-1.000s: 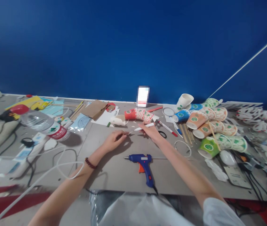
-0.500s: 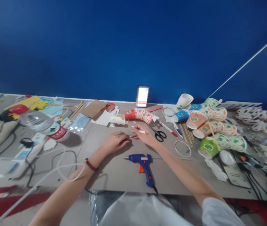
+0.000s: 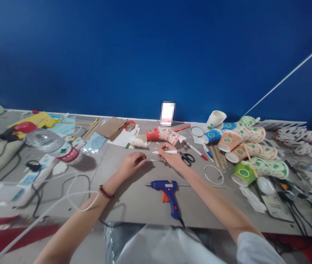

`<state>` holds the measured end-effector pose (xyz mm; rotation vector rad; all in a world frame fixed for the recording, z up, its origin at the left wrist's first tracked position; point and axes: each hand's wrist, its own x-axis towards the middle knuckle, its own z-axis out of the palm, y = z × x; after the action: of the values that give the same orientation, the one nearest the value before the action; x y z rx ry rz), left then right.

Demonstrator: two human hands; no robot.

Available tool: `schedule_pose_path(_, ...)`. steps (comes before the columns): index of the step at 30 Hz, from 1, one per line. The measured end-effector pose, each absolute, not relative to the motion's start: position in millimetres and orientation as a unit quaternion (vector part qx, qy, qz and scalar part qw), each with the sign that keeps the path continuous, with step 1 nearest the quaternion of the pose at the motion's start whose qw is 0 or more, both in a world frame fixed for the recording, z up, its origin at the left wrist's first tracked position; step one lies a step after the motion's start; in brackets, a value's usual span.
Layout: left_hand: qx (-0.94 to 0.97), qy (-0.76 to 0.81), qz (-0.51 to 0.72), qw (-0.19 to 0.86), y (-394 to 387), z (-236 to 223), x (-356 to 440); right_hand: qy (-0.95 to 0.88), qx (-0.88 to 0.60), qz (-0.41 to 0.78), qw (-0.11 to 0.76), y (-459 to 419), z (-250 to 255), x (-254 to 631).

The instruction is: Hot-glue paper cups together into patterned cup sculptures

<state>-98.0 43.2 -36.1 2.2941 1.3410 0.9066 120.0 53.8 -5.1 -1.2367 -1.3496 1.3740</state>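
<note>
My right hand (image 3: 168, 153) is closed round a white marker (image 3: 172, 151), which lies nearly level with its tip pointing left. To its left, my left hand (image 3: 131, 163) rests low over the table with its fingers curled; whatever they may hold is hidden. A tiny pale scrap (image 3: 152, 160) lies on the tabletop between the hands. Behind them sits a row of joined red paper cups (image 3: 158, 134), with a whitish cup-like piece (image 3: 138, 140) at its left end. Black-handled scissors (image 3: 187, 158) are beside my right hand. A blue glue gun (image 3: 169, 190) lies nearer to me.
Paper cups (image 3: 250, 149) in several colours are heaped on the right, near wooden sticks (image 3: 218, 156) and a white ring (image 3: 213, 174). On the left are a tilted plastic bottle (image 3: 51, 143), a power strip (image 3: 35, 179) and looping white cable (image 3: 84, 192). Brown cardboard (image 3: 112, 127) lies behind.
My hands have drawn apart: the left has shifted slightly left, and the right has moved a little right with the marker, which now lies more level. The glue gun has stayed put.
</note>
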Motion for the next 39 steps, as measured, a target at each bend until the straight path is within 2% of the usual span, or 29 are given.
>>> schedule_pose_path(9, 0.821, 0.435, 0.319, 0.185, 42, -35, -98, -0.529, -0.421, 0.606, 0.42, 51, 1, 116)
schedule_pose_path(22, 0.845, 0.376, 0.349, 0.148, 42, -22, -96, -0.574, -0.393, 0.629, 0.347, 38, 17, 118)
schedule_pose_path(34, 0.883, 0.308, 0.347, -0.073, 27, 34, -79, -0.571, -0.384, 0.601, 0.406, 28, 44, 124)
schedule_pose_path(39, 0.88, 0.275, 0.38, -0.071, 28, 46, -71, -0.592, -0.363, 0.582, 0.422, 24, 56, 131)
